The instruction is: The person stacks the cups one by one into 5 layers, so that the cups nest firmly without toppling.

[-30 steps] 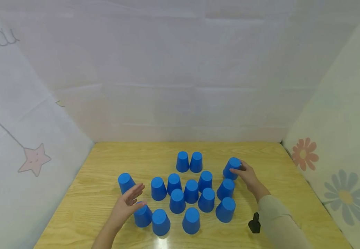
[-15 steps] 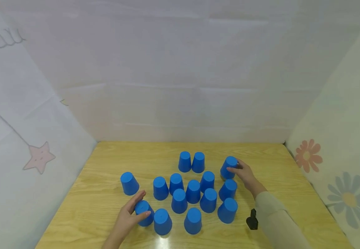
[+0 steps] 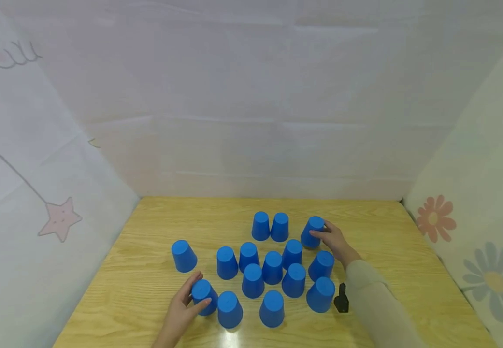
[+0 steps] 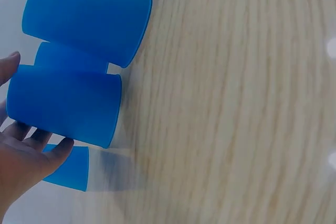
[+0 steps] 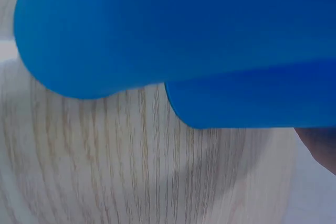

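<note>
Several blue cups stand upside down on the wooden table. At the front left, my left hand (image 3: 183, 307) grips one blue cup (image 3: 204, 291), thumb on its near side and fingers round its left side. In the left wrist view, fingertips press that cup's wall (image 4: 63, 103). At the back right, my right hand (image 3: 337, 244) holds another upside-down blue cup (image 3: 310, 232) by its side, to the right of a pair of cups (image 3: 280, 227). A large near cup (image 5: 105, 30) fills much of the right wrist view, where only a bit of the hand (image 5: 321, 145) shows.
One cup (image 3: 184, 256) stands apart at the left. A cluster of cups (image 3: 253, 280) stands in the middle, with two more cups (image 3: 321, 295) on its right. A small black object (image 3: 341, 300) shows beside the right sleeve. Cloth walls surround the wooden table (image 3: 116, 290).
My left hand has come down from over the cups and closed round the front-left cup. My right hand has moved its cup left, toward the back pair. The head view has shifted slightly.
</note>
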